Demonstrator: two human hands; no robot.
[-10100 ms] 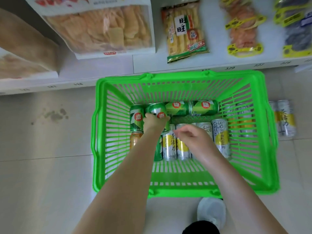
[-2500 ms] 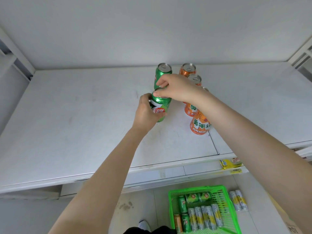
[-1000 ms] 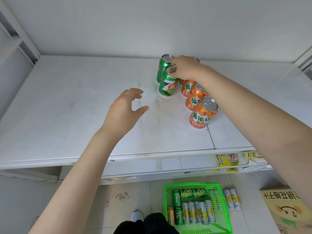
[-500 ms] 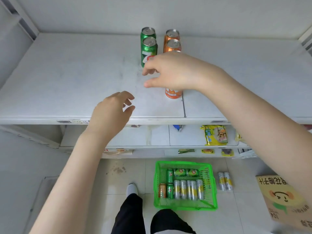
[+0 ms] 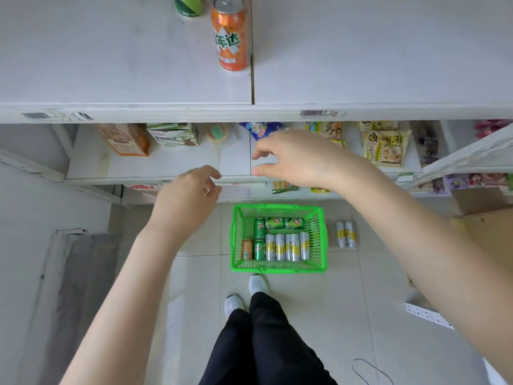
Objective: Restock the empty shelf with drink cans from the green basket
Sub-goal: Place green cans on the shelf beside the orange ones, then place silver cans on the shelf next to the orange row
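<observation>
The green basket (image 5: 236, 240) stands on the floor below me. Inside it lie several cans: green ones (image 5: 259, 228), one orange can (image 5: 246, 249) and silver-yellow ones (image 5: 288, 247). On the white top shelf (image 5: 111, 65) an orange can (image 5: 229, 34) stands upright, with the bottom of a green can (image 5: 189, 5) at the frame's top edge. My left hand (image 5: 187, 201) and my right hand (image 5: 294, 159) hang in the air between shelf and basket, fingers loosely curled, holding nothing.
Two silver-yellow cans (image 5: 345, 234) lie on the floor right of the basket. Lower shelves hold snack packs (image 5: 384, 147) and cartons (image 5: 173, 134). A cardboard box (image 5: 488, 232) stands at the right. My feet (image 5: 258, 284) are just in front of the basket.
Both hands have come off the top shelf and dropped lower, both holding nothing. The view has tilted down, so the shelf cans have slid to the top edge and the basket looks nearer.
</observation>
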